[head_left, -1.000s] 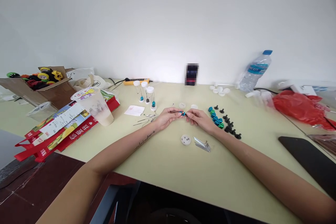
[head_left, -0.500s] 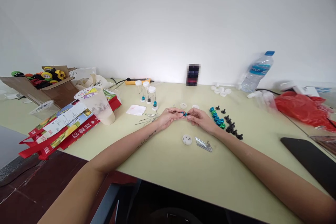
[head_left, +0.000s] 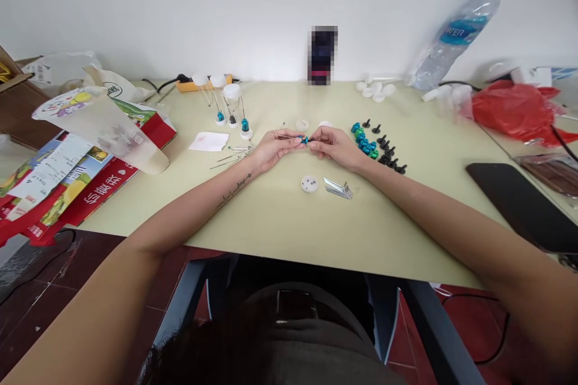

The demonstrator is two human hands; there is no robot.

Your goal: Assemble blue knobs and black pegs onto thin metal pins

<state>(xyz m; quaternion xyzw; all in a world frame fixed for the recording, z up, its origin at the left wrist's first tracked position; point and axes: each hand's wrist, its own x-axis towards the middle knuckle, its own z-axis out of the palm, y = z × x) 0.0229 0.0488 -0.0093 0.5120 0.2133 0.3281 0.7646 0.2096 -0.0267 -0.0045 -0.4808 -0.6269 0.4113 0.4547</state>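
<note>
"Left hand (head_left: 274,150), what does it have?"

"Fingertips clamped on a small blue piece (head_left: 304,140), over the middle of the table (head_left: 271,222), with a thin rod (head_left: 283,135) lying along them"

"And the right hand (head_left: 336,145)?"

"Thumb and fingers pinched together on the piece's dark right end. Whether that end is a separate part, I cannot tell"

"What lies close by?"

"Nearer the body, a white round dish (head_left: 309,189) with dark specks, and just beside it a bundle of L-shaped keys (head_left: 338,189). Right of the right hand, a cluster of blue and green pieces (head_left: 365,143), next to a loose group of black stemmed pieces (head_left: 386,150). By the left wrist, some metal pins (head_left: 238,149), and beyond them a sheet of white paper (head_left: 208,141)"

"Further out?"

"Three clear tubes (head_left: 232,92) stand upright behind the paper. By the wall, well to the right, is a water bottle (head_left: 463,30), near a red plastic bag (head_left: 517,111)"
</note>
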